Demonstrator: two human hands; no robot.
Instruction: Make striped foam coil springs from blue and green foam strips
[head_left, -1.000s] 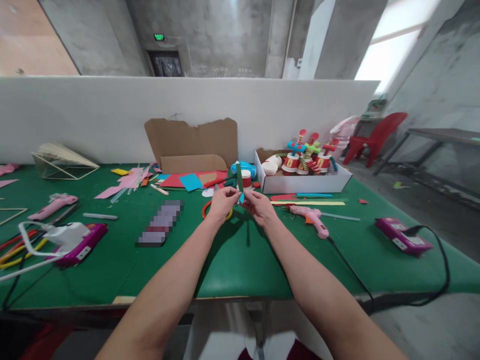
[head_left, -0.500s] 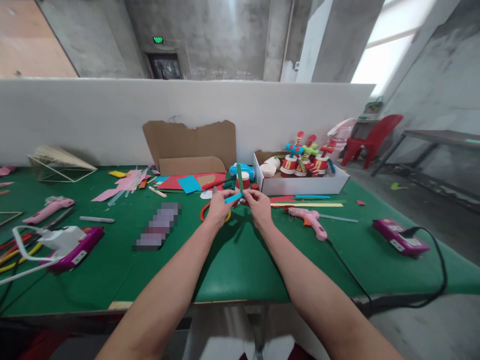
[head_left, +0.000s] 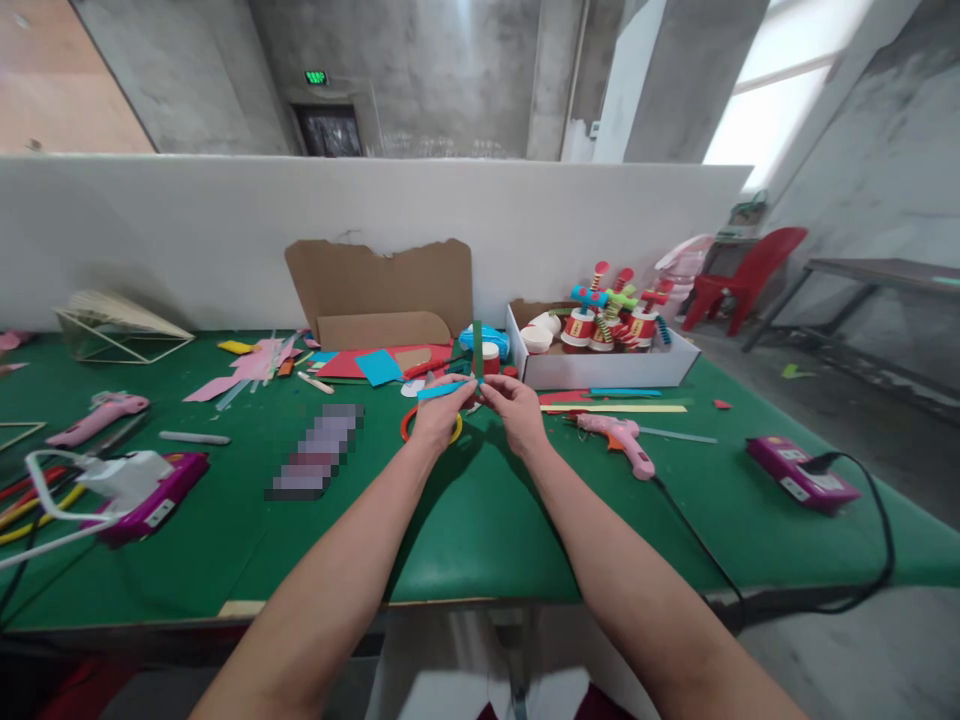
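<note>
My left hand and my right hand meet fingertip to fingertip over the middle of the table. Where they meet, a blue paper strip and a green paper strip come together. The green one stands upright, while the blue one lies across my left fingers and points left. Both hands are closed in a pinch on the strips. Just behind them is a red and white paper cup, partly hidden. Scissors with yellow and red handles lie under my left hand.
A white box behind my right hand holds paper-cup figures. A pink glue gun and its cable lie to the right, near a purple power strip. Coloured paper and cardboard are at the back. A pixelated object lies left.
The blue strip has swung out further left across my left fingers, and more of its length shows. The green strip stays upright, with my fingertips now closer together.
</note>
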